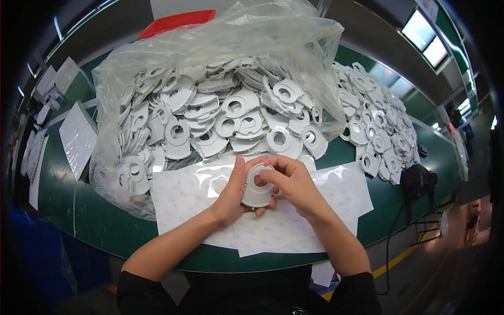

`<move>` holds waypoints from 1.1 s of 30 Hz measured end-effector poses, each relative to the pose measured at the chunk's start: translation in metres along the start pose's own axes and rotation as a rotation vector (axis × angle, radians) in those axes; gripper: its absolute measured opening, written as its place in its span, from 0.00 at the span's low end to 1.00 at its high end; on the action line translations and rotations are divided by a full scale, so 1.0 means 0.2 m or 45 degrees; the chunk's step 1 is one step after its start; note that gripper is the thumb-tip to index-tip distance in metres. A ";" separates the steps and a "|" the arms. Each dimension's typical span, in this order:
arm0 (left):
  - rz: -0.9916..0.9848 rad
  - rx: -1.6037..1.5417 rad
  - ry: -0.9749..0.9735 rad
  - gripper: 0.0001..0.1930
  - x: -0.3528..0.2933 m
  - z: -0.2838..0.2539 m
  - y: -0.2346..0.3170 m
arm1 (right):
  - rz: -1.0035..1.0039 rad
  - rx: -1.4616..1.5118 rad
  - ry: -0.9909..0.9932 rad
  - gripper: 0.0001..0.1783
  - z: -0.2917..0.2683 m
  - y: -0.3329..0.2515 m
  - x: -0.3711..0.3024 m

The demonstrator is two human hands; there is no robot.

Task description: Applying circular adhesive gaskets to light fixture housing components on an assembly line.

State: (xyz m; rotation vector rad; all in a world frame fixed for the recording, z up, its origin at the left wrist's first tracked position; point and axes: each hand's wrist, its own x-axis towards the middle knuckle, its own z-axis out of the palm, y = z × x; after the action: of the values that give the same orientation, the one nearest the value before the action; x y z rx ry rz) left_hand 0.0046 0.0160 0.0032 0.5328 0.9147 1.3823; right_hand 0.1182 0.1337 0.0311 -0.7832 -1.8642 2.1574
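A white plastic part (258, 196), rounded with a large round hole near its top, is held between my two hands over the middle of the table. My left hand (233, 190) grips its left side, with fingertips showing below and behind it. My right hand (295, 184) is closed at the upper right of the part, its thumb by the hole and its fingers curled over the top edge. Under both hands lie overlapping glossy white sheets (194, 218). Just beyond them, a heap of the same white parts (241, 102) fills an open clear plastic bag (210, 50).
A second pile of white parts (375, 123) lies loose on the green table (58, 199) at the right. Beside it sits a black object (417, 184) with a cable. White sheets in clear film (79, 139) lie at the left. A red tray (178, 22) stands behind the bag.
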 end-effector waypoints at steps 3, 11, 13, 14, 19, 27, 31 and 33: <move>0.038 0.054 0.021 0.41 0.00 0.01 -0.01 | 0.049 0.072 0.024 0.08 0.02 0.01 0.00; 0.072 0.112 0.017 0.41 0.00 0.01 -0.03 | 0.102 0.125 0.067 0.06 0.05 0.01 0.00; 0.070 0.113 0.012 0.41 0.00 0.01 -0.04 | 0.139 0.164 0.071 0.06 0.06 0.01 0.00; 0.069 0.119 0.007 0.41 0.00 0.01 -0.04 | 0.139 0.164 0.073 0.06 0.06 0.01 0.00; 0.051 0.157 -0.008 0.41 0.00 0.00 -0.04 | 0.162 0.156 0.081 0.08 0.07 0.00 -0.01; 0.042 0.164 0.061 0.41 -0.01 0.02 -0.02 | 0.128 0.197 0.111 0.10 0.11 -0.02 -0.03; 0.016 0.115 0.063 0.41 -0.01 0.02 0.00 | 0.154 0.179 0.037 0.16 0.10 -0.03 -0.03; 0.022 0.055 0.087 0.41 0.00 0.01 -0.01 | 0.130 0.161 0.016 0.17 0.09 -0.02 -0.03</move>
State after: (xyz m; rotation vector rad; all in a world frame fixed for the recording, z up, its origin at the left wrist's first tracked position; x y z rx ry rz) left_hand 0.0064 0.0160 0.0026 0.5302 0.9995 1.4061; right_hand 0.1140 0.1158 0.0376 -0.8805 -1.6967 2.2991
